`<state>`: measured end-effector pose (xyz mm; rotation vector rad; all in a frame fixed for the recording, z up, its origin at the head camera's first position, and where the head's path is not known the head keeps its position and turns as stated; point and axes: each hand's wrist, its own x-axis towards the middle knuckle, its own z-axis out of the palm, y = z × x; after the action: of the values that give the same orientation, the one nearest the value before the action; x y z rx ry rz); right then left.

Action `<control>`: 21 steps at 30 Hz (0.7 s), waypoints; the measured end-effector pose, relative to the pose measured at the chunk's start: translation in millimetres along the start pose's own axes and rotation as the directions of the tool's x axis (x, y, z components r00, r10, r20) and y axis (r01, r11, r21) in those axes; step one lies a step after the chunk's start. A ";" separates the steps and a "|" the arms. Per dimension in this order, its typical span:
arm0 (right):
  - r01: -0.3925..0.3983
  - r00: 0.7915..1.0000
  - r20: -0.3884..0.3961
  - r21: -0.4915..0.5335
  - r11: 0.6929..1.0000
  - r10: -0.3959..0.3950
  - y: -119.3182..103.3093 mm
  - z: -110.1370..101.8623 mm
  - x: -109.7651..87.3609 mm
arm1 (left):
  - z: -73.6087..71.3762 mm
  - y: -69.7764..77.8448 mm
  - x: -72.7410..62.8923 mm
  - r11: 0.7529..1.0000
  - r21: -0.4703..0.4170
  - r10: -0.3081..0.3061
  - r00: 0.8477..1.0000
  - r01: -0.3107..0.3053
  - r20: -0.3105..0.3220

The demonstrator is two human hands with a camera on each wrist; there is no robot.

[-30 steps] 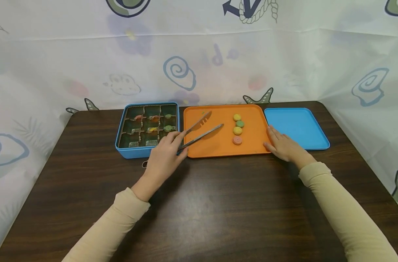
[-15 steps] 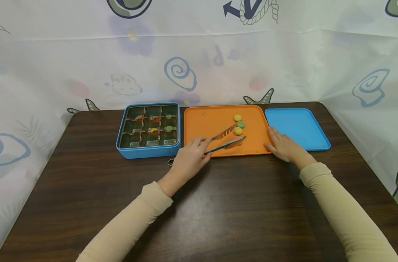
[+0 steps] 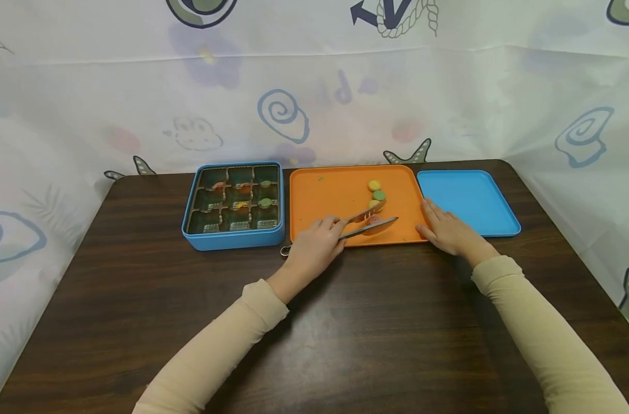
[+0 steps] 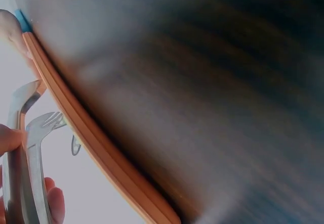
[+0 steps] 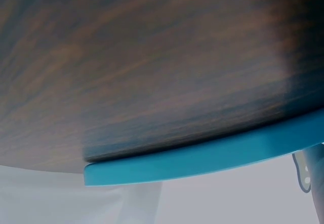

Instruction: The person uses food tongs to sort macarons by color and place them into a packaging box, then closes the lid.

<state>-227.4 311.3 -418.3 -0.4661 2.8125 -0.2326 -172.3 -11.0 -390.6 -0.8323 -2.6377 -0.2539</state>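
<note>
A person's left hand (image 3: pixel 315 247) held its fingers clamped around silver metal tongs (image 4: pixel 35 158), their tips apart around a round pink disc (image 3: pixel 374 219) on the smooth orange plastic tray (image 3: pixel 319 198); contact could not be told. The right hand (image 3: pixel 449 230) laid straight fingers along its rim. The work appeared partway along: blurred colored pieces (image 3: pixel 265 202) sat inside a rectangular blue box (image 3: pixel 237 239), while two round yellow discs (image 3: pixel 374 186), one round green disc (image 3: pixel 379 195) and the pink one lay outside.
</note>
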 end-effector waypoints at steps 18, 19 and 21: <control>0.002 1.000 -0.008 -0.009 1.000 -0.002 -0.6 -0.4 -0.7 | 7.0 2.8 10.6 1.000 0.005 0.002 0.998 -0.002 0.056; 0.002 1.000 -0.006 -0.010 1.000 -0.002 -0.8 -0.2 -0.5 | 6.9 3.0 10.7 1.000 0.002 -0.001 0.998 0.001 0.062; -0.001 1.000 -0.003 -0.010 1.000 0.001 -0.5 0.1 0.0 | 6.5 3.2 10.7 1.000 -0.001 -0.002 0.998 0.002 0.070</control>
<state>-227.2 310.9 -418.3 -0.4675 2.8175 -0.2200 -180.3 -1.1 -392.2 -0.8532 -2.7038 -0.2303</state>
